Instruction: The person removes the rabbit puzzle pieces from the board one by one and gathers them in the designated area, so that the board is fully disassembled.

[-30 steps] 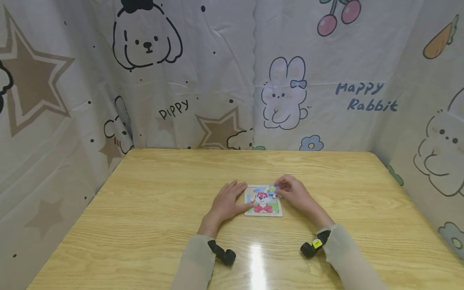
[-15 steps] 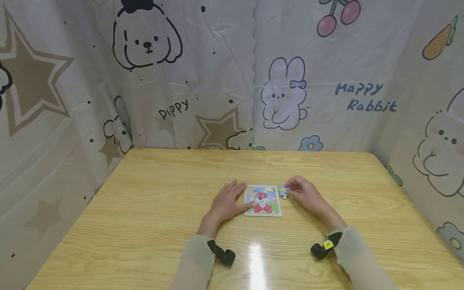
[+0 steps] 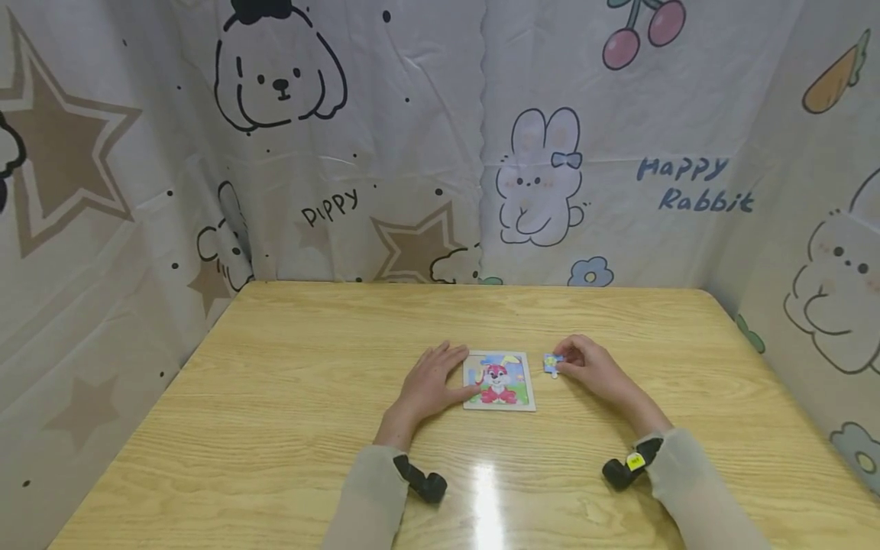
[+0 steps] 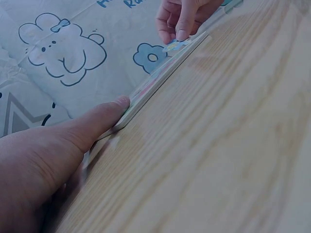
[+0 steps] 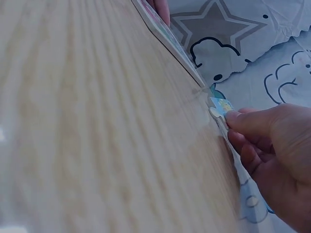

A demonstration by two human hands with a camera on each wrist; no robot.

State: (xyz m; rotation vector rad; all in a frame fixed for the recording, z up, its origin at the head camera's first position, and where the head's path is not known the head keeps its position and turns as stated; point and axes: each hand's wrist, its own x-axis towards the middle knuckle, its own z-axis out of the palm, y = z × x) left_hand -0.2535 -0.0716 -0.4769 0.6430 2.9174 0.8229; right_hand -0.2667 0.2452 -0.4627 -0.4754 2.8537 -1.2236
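In the head view a square jigsaw puzzle (image 3: 498, 391) in a pale frame lies on the table, with a pink cartoon animal on it. My left hand (image 3: 429, 382) rests at its left side, fingers extended along the edge; the thumb (image 4: 114, 110) touches its lower-left part. My right hand (image 3: 587, 367) pinches a blue and yellow puzzle piece (image 3: 551, 363) between thumb and fingers, right of the frame and apart from it. In the right wrist view the piece (image 5: 222, 105) is tilted, a rounded tab showing on it. The left hand's fingertips are hidden in the left wrist view.
The light wooden table (image 3: 309, 367) reaches around both hands. Behind it hangs a patterned curtain (image 3: 412, 153), which also runs down both sides. A black wrist camera (image 3: 428, 487) sits on the left sleeve, another camera (image 3: 622, 472) on the right.
My right hand has moved right with the puzzle piece, from over the puzzle's upper-right corner to beside the frame. The left hand and the puzzle have stayed put.
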